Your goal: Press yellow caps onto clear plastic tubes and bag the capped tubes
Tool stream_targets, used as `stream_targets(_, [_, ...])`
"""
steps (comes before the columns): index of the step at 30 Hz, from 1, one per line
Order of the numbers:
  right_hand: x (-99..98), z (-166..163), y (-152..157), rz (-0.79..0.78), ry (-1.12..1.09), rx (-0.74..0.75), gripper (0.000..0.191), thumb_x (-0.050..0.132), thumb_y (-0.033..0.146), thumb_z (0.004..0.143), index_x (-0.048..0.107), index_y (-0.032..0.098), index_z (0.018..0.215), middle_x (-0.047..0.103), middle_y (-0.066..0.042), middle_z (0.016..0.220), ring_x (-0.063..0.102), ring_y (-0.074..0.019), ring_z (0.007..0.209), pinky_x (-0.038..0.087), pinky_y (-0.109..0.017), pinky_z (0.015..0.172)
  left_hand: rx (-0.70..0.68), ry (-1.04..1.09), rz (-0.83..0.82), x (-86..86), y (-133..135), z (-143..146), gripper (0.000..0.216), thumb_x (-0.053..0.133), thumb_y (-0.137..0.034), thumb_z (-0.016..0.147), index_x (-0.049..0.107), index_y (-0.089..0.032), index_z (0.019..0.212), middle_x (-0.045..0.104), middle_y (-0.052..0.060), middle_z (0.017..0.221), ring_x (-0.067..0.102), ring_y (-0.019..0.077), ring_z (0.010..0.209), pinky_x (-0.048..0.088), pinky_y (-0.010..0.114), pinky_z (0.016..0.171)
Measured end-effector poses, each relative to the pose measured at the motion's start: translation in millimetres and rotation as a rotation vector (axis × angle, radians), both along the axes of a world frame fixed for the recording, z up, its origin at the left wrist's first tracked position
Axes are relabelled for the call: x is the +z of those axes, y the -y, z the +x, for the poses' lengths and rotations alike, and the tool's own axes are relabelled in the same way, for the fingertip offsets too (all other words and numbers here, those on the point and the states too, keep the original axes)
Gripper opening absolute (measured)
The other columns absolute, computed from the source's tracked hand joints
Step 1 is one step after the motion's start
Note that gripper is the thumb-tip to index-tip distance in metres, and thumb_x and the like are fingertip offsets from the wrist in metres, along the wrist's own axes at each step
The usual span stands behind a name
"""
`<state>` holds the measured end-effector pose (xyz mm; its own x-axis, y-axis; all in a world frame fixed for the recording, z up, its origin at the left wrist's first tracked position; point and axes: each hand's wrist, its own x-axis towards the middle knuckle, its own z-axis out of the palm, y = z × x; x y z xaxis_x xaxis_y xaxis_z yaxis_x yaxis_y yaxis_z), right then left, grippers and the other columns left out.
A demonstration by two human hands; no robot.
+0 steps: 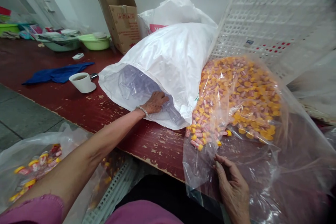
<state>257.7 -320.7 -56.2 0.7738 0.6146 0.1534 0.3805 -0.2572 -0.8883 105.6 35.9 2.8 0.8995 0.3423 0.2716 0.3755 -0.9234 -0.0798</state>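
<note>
My left hand (155,103), with a beaded bracelet on the wrist, reaches into the mouth of a big white sack (168,52). Clear plastic pieces (133,85) fill the sack's opening, and the fingers curl down among them; what they grip, if anything, is hidden. At the right, my right hand (233,187) pinches the edge of a clear plastic bag (265,168) between thumb and fingers. Inside that bag lies a heap of small tubes with yellow caps (241,94), some near its mouth.
A white cup (83,83) of dark liquid and a blue cloth (57,73) lie left of the sack. Behind are a cardboard box (126,24) and green basins (94,43). A white crate (262,17) leans behind the tubes. Another bag (34,162) of tubes sits below the table edge.
</note>
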Motion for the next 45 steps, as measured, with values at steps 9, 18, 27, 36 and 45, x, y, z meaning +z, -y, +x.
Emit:
stream_targets(9, [3.4,-2,-1,0.004,0.013,0.020,0.034,0.057,0.044,0.079,0.064,0.020,0.102,0.067,-0.008,0.101,0.064,-0.0209,0.084,0.052,-0.037,0.080,-0.130,-0.121,0.057,6.2,4,-10,0.041,0.050,-0.008,0.071,0.059,-0.018,0.110,0.057,0.012,0.111,0.046,0.0278,0.101,0.031,0.041,0.086])
stream_targets(18, [25.3,18,6,0.114,-0.092,-0.109,0.037,0.058,0.043,0.078,0.063,0.018,0.105,0.069,-0.006,0.087,0.064,-0.0185,0.075,0.052,-0.033,0.070,-0.250,-0.166,-0.007,21.9,17,-10,0.010,0.055,-0.012,0.068,0.060,-0.016,0.075,0.061,0.011,0.078,0.049,0.0278,0.087,0.033,0.041,0.083])
stream_targets(27, [35.0,76,-55,-0.180,0.509,0.071,0.033,0.040,0.013,0.079,0.065,0.015,0.101,0.063,-0.011,0.115,0.054,-0.0222,0.108,0.037,-0.038,0.097,-0.076,-0.012,-0.247,5.6,40,-21,0.009,0.051,-0.021,0.074,0.057,-0.017,0.080,0.060,0.008,0.081,0.055,0.0228,0.080,0.042,0.032,0.076])
stream_targets(36, [30.2,87,-51,-0.199,0.472,0.061,0.026,0.045,0.025,0.084,0.066,0.011,0.091,0.067,-0.015,0.090,0.059,-0.0252,0.087,0.043,-0.043,0.084,0.175,0.226,-0.298,-10.8,66,-34,0.025,0.046,-0.018,0.080,0.058,-0.017,0.102,0.067,0.010,0.097,0.062,0.0218,0.089,0.047,0.032,0.081])
stream_targets(45, [98.6,-28,-39,0.157,0.392,0.320,0.028,0.053,0.027,0.088,0.058,0.022,0.115,0.061,-0.007,0.106,0.057,-0.0171,0.100,0.045,-0.032,0.087,0.020,0.497,-1.000,15.6,160,-44,0.022,0.059,-0.027,0.079,0.061,-0.017,0.099,0.067,0.004,0.095,0.062,0.0161,0.088,0.047,0.025,0.078])
